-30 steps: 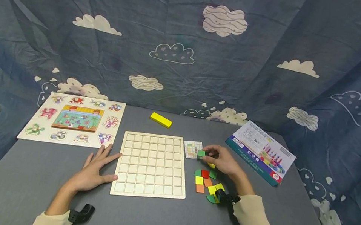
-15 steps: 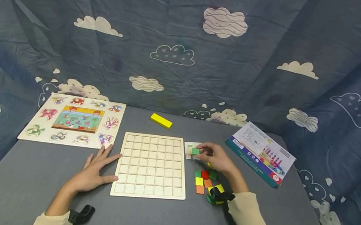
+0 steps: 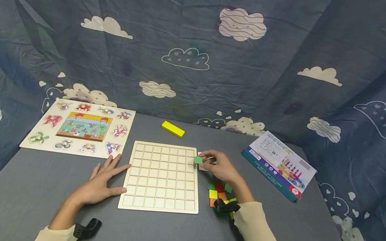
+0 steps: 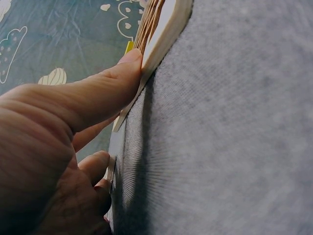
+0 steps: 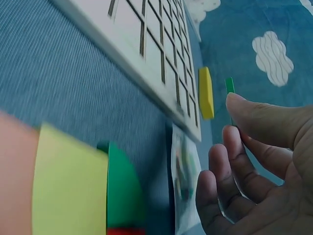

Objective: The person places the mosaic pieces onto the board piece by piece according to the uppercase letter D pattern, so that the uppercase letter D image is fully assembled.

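Note:
Between thumb and fingers, my right hand (image 3: 221, 168) pinches a small green square tile (image 3: 198, 160) over the upper right edge of a wooden grid board (image 3: 194, 208). The right wrist view shows this green tile (image 5: 229, 84) edge-on, apart from the board (image 5: 124, 71). Beneath the right hand lies a printed pattern card (image 5: 188, 183), mostly covered in the head view. My left hand (image 3: 99, 185) touches the board's left edge with spread, straight fingers. In the left wrist view its thumb (image 4: 110, 90) presses against the board's side. The board's square cells hold no tiles.
A pile of coloured tiles (image 3: 213, 194) lies right of the board, partly under the right wrist. Behind the board is a yellow block (image 3: 172, 129). An animal puzzle board (image 3: 43, 144) sits at the left, a colourful box (image 3: 278, 164) at the right.
My right hand has carried the green tile leftward, from beside the card, across it, to the board's upper right edge. The left hand stays in place.

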Motion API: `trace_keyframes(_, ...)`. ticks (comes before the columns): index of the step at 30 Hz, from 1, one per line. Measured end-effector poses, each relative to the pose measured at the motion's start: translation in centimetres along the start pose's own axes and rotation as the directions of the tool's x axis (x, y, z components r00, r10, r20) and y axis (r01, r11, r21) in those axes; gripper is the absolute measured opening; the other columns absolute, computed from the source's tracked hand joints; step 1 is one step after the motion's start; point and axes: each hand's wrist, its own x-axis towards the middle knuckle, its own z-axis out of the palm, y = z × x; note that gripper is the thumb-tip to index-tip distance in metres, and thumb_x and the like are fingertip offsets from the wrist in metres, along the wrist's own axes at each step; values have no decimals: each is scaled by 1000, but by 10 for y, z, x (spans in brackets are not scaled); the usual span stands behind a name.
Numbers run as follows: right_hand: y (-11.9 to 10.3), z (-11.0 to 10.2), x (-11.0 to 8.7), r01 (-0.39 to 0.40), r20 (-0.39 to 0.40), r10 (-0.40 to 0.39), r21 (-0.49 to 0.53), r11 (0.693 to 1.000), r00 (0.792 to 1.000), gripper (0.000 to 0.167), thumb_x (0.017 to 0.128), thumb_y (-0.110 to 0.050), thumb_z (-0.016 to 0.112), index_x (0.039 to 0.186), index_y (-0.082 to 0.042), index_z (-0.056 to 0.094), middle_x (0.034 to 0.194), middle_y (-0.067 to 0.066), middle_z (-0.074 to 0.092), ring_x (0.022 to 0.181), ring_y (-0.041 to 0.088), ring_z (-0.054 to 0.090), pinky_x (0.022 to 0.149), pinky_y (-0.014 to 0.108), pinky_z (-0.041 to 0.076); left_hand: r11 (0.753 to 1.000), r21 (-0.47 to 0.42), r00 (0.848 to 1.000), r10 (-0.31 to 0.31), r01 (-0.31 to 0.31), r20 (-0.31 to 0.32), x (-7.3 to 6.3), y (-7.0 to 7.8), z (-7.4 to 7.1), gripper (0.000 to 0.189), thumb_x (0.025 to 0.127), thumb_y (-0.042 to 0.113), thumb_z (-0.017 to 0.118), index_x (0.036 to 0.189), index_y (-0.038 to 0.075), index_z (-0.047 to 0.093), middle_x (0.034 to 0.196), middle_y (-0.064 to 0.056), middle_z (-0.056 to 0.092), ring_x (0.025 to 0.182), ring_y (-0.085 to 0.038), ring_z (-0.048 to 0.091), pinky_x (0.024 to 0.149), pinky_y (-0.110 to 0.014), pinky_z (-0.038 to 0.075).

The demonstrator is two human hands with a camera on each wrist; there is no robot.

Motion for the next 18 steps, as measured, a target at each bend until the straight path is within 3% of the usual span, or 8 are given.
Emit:
trace_keyframes(9,-19,22,13,34,22,-34,-5,999,999,32,93,-14,72,122,-4,66,117,13,66,94,22,60,74,30,51,1000,-2,1000,-1,1,4,0,2,0,74,85,26,80,150,12,48,166,-27,9,152,-48,-9,114,-70,-12)
trace_keyframes(18,-34,44,21,79,57,-78,-9,997,995,32,94,-12,70,125,-5,65,119,13,65,98,22,62,84,35,53,1000,2,1000,0,0,2,0,2,1,74,85,27,80,150,12,48,166,-27,8,152,-49,-8,114,-70,-11)
